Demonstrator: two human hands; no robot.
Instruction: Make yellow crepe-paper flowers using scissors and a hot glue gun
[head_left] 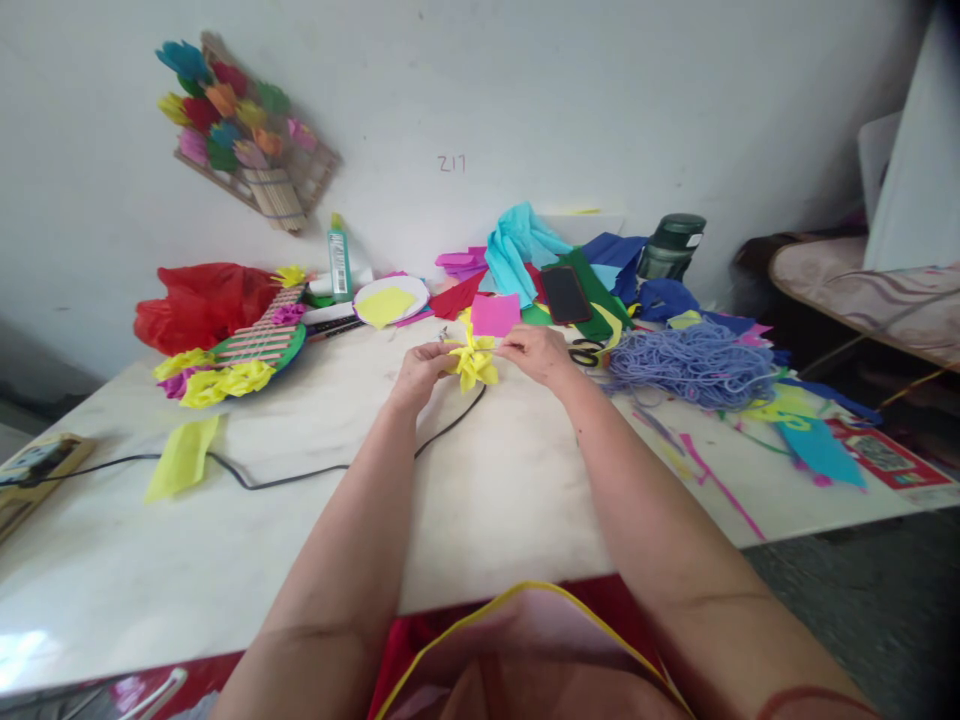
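Note:
A yellow crepe paper flower (474, 362) is held up over the middle of the white table, its petals spread. My left hand (424, 376) pinches it at its left side with closed fingers. On the flower's right side, the fingertips of my right hand (537, 353) are pressed together; a thin line seems to run from them across the flower, too fine to name. Just behind lies a square of pink paper (496, 315). Black-handled scissors (586, 352) rest to the right of my right hand.
A black cable (300, 480) crosses the table (495, 520) from a power strip (41, 465). At left lies a decorated guitar shape (259, 345). Blue yarn (694, 362), a phone (566, 294) and a dark bottle (671, 247) stand or lie at right. A glue bottle (339, 262) stands behind.

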